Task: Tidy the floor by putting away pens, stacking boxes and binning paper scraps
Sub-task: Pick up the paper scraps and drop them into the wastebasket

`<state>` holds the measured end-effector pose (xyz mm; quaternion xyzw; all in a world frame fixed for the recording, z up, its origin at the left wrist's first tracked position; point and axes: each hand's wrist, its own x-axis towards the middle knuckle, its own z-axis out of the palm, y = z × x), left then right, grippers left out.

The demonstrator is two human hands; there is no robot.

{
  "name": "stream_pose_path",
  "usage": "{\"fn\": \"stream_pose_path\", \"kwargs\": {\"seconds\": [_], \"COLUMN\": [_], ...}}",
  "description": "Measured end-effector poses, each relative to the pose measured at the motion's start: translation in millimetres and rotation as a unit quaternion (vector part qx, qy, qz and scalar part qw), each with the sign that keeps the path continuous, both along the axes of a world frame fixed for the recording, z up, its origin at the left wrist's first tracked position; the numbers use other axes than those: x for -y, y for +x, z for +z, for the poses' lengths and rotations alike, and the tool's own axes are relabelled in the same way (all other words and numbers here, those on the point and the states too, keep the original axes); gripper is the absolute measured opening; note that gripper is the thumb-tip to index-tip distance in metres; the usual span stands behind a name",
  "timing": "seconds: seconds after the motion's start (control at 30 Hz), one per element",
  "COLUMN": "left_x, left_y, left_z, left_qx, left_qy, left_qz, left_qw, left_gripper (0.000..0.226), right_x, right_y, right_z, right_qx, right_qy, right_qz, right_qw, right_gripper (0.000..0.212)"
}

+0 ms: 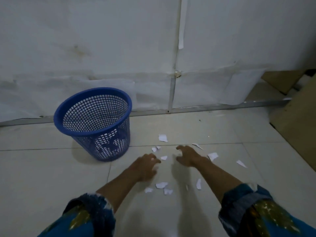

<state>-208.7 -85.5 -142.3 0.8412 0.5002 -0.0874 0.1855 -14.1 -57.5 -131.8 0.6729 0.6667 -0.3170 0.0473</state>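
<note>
The pale tiled floor carries a blue mesh bin, standing upright close to the wall. White paper scraps lie scattered to the bin's right: one just beside its base, others farther right, and a cluster nearer the camera. Brown cardboard sheets lie far right of the bin.

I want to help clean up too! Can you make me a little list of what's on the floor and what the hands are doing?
bin: blue mesh basket, upright by the wall
inside bin: some white paper shows through the mesh
floor: white paper scraps scattered on tiles
left hand: low, fingers curled, beside a small scrap
right hand: low, fingers spread, among scraps
pens: none seen
</note>
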Motion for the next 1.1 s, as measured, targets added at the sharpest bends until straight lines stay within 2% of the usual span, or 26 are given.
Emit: {"fn": "stream_pose_path", "kwargs": {"seconds": [0.07,0.13,0.17,0.27,0.33,0.37,0.47,0.57,0.63,0.77,0.87,0.97,1.1], "left_x": [17,30,34,46,48,46,35,23,12,-13,-32,-48,-65], "left_y": [4,8,8,11,17,20,27,31,32,29,28,28,46], "left_z": [-27,-61,-74,-97,-108,-109,-117,-124,-123,-118,-117,-115,-104], "left_qx": [-0.056,-0.070,-0.069,-0.088,-0.066,-0.048,-0.006,0.010,0.017,0.013,0.013,0.036,0.027], "left_qy": [-0.032,0.002,0.047,0.007,0.005,0.034,0.100,0.139,0.152,0.135,0.091,0.114,0.063], "left_qz": [-0.020,-0.011,-0.001,-0.003,-0.011,-0.020,-0.017,0.005,0.028,0.092,0.132,0.138,0.149], "left_qw": [0.998,0.998,0.996,0.996,0.998,0.998,0.995,0.990,0.988,0.987,0.987,0.983,0.986], "left_gripper": [0.062,0.081,0.081,0.069,0.069,0.070,0.070,0.069,0.068,0.072,0.081,0.093,0.123], "right_x": [20,36,44,62,74,78,84,85,84,75,62,43,25], "right_y": [12,20,23,28,32,33,38,43,48,63,79,89,96], "right_z": [-27,-49,-58,-80,-94,-100,-110,-119,-123,-125,-125,-121,-119], "right_qx": [0.033,0.059,0.068,0.082,0.084,0.079,0.054,0.056,0.089,0.082,0.069,0.052,0.003], "right_qy": [-0.022,-0.018,-0.010,0.015,0.034,0.053,0.095,0.108,0.136,0.193,0.212,0.204,0.185], "right_qz": [0.008,0.011,0.013,0.023,0.041,0.050,0.065,0.037,-0.009,-0.067,-0.115,-0.138,-0.163], "right_qw": [0.999,0.998,0.998,0.996,0.995,0.994,0.992,0.992,0.987,0.975,0.968,0.968,0.969], "right_gripper": [0.065,0.067,0.068,0.074,0.085,0.090,0.076,0.063,0.066,0.070,0.076,0.095,0.109]}}
